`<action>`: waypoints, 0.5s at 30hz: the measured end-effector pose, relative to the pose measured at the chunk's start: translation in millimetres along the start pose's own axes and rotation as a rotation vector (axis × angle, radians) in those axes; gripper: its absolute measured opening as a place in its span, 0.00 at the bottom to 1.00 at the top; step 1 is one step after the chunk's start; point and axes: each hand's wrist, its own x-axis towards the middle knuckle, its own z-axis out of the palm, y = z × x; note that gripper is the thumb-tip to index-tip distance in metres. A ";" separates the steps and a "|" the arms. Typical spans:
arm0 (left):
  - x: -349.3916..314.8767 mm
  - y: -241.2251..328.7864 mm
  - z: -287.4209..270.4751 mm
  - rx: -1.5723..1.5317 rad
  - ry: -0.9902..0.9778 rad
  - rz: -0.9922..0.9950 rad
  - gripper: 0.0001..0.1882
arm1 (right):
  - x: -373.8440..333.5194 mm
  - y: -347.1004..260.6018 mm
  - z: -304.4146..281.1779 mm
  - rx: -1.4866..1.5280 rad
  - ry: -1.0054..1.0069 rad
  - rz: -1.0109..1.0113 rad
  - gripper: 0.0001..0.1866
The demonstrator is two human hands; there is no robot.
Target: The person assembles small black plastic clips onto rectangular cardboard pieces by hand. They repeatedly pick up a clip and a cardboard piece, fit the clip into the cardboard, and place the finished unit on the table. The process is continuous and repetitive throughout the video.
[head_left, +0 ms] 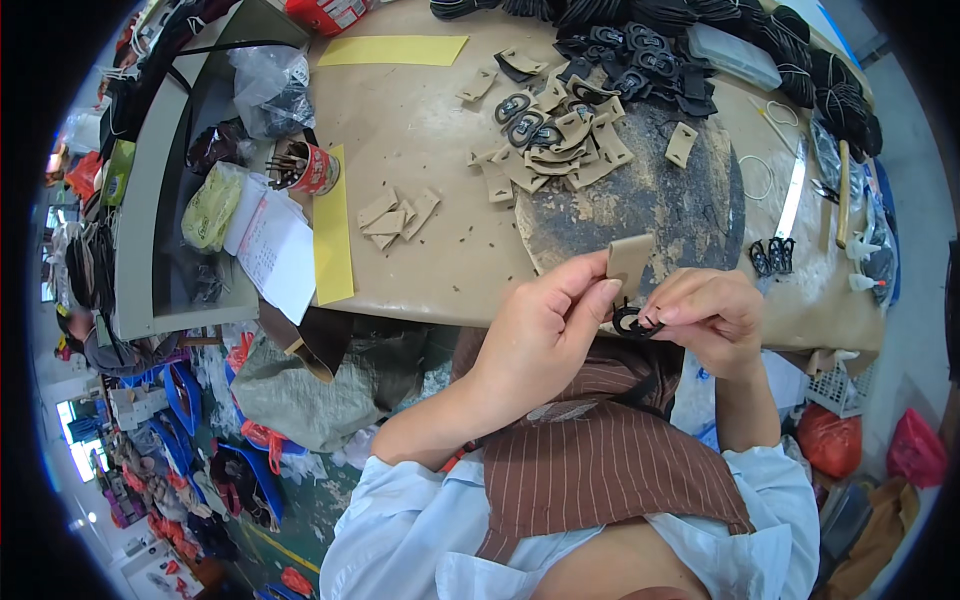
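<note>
My left hand [550, 325] pinches a tan leather tab [629, 260] between thumb and fingers, just over the table's front edge. Close beside it, my right hand [708, 312] has its fingertips closed on a small black buckle [628, 320], which hangs at the tab's lower end. Whether the buckle is fastened to the tab, I cannot tell. Beyond my hands, a heap of tan tabs [560, 150], some with black oval buckles [525, 126] on them, spreads over a worn dark round board [640, 215]. One loose tan tab [682, 145] lies on that board.
Folded tan pieces [398, 215] lie left of the board. A red can of tools [318, 170] stands by a yellow strip [334, 225] and papers [275, 250]. Black buckles [772, 256], a metal ruler [793, 190] and a hammer [843, 195] are at right; black cord bundles [840, 100] line the back.
</note>
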 end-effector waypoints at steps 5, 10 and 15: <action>-0.5 -1.5 4.2 0.054 -0.020 0.026 0.15 | 0.3 0.3 8.8 -0.018 0.214 0.321 0.11; 1.8 -19.5 13.7 -0.396 0.078 -0.153 0.15 | -5.4 15.4 13.6 -0.029 0.195 0.312 0.11; -1.5 -43.2 11.3 -0.218 -0.004 -0.056 0.15 | -15.6 14.3 26.5 0.042 0.297 0.381 0.13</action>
